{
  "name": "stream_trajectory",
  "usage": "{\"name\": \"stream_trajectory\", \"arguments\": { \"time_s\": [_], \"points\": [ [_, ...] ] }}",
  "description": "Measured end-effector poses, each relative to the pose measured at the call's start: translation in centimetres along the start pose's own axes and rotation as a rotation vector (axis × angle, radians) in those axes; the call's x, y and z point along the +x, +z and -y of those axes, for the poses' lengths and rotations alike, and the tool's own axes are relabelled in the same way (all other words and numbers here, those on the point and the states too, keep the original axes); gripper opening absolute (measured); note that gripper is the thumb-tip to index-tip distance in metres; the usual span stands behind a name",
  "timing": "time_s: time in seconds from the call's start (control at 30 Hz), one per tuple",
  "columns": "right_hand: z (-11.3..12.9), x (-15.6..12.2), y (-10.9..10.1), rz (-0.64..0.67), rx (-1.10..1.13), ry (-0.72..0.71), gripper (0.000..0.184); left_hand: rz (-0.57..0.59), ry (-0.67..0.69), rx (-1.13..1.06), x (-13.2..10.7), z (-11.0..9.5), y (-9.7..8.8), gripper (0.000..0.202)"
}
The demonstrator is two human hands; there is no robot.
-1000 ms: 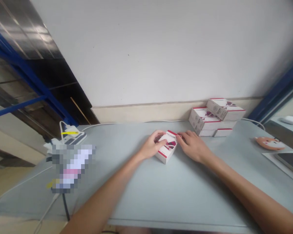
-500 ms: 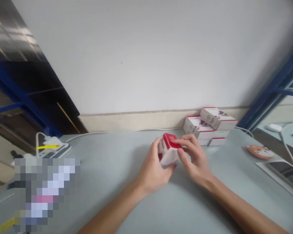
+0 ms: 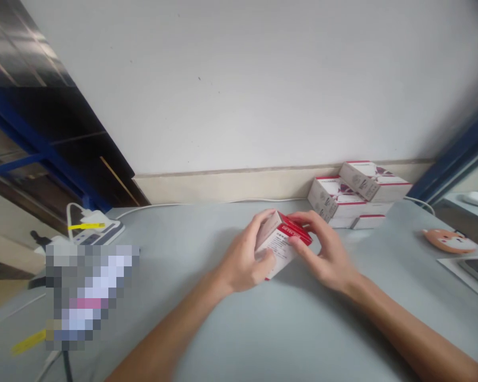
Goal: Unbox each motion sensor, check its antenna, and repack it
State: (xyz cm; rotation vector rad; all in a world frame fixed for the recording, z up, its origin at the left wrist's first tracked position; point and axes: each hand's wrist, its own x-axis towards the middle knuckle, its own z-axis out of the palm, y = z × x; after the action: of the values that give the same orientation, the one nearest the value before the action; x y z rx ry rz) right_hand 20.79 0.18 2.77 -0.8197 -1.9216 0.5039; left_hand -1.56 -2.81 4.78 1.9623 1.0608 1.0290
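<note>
Head view: the white-and-red carton [image 3: 278,243] had just been turned – its printed white panel was now shown upward, with the red end, lettered "DETECTOR", angled toward the right hand [image 3: 330,250]. The carton was pinched between both hands, the fingers curled around its sides and the left hand [image 3: 239,262] pressed against its near face. It was held over the grey tabletop [image 3: 302,334], though contact at its lower corner could not be told. Behind and to the right of the carton, a stack of matching cartons [image 3: 332,197] was set near the tabletop's far edge, just beyond the right hand. Room for moving was offered by the tabletop on the carton's near side – the far edge lay closer.
</note>
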Motion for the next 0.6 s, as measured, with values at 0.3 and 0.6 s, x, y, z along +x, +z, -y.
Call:
{"name": "stream_trajectory", "arguments": {
  "time_s": [0.3,0.6],
  "points": [
    [0.4,-0.2,0.1,-0.110,-0.120,-0.069,0.027,-0.200,0.324,0.404,-0.4,1.5,3.3,0.104],
    [0.9,-0.2,-1.0,-0.053,0.061,0.010,0.018,-0.159,0.455,0.341,0.2,3.4,3.0,0.099]
  ]
}}
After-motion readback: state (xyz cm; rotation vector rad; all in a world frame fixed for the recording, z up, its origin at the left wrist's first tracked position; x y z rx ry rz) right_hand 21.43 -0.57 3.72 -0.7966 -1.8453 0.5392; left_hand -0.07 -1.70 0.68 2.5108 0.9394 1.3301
